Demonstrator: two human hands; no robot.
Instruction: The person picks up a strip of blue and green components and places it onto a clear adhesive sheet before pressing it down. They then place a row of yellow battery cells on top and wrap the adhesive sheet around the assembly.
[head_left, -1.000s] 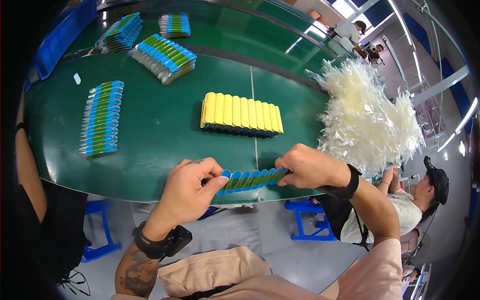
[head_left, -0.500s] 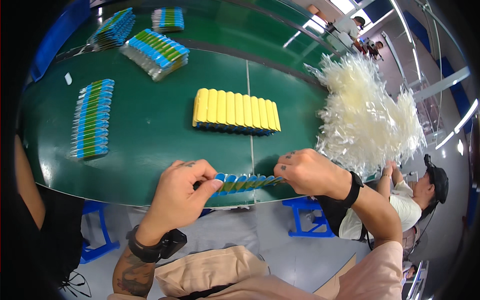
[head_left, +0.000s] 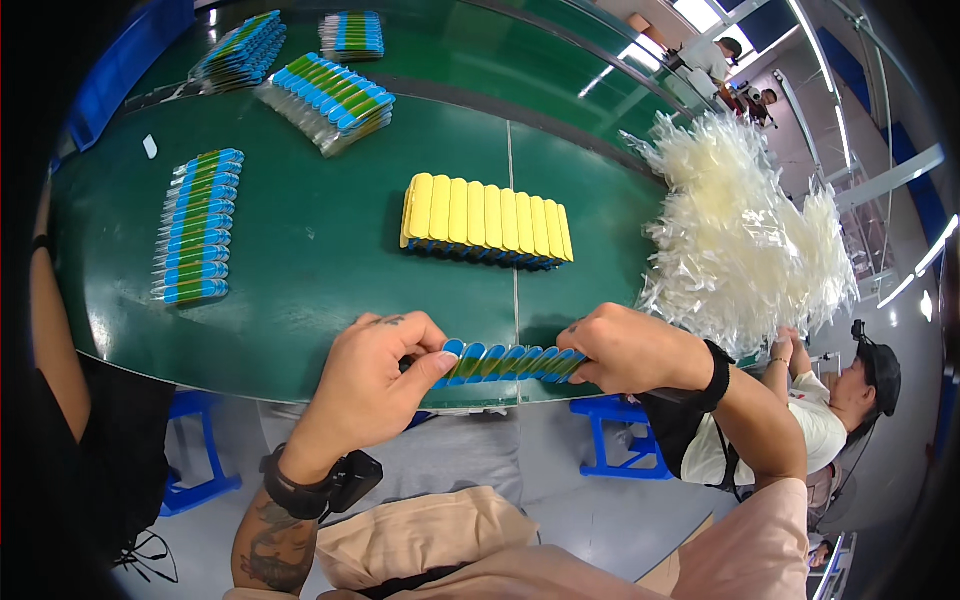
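Note:
Near the front edge of the green table, a row of overlapping blue and green round-ended strips (head_left: 513, 364) is stretched between my hands. My left hand (head_left: 380, 375) pinches its left end, thumb on top. The fingers of my right hand (head_left: 628, 350) are closed on the other end, and part of that end is hidden behind them. Just beyond my hands lies a block of yellow round-ended strips (head_left: 488, 218), with a dark blue layer showing underneath.
On the left lies another blue-green row (head_left: 199, 228). Behind it are several stacks of similar strips (head_left: 335, 98). A heap of clear plastic sleeves (head_left: 745, 235) covers the table's right side. A co-worker (head_left: 820, 410) sits beside it; blue stools (head_left: 620, 437) stand below the table.
The row between my hands has tilted, showing more of its strips' faces, and my right hand has turned slightly. The whole scene has shifted a little rightward in view.

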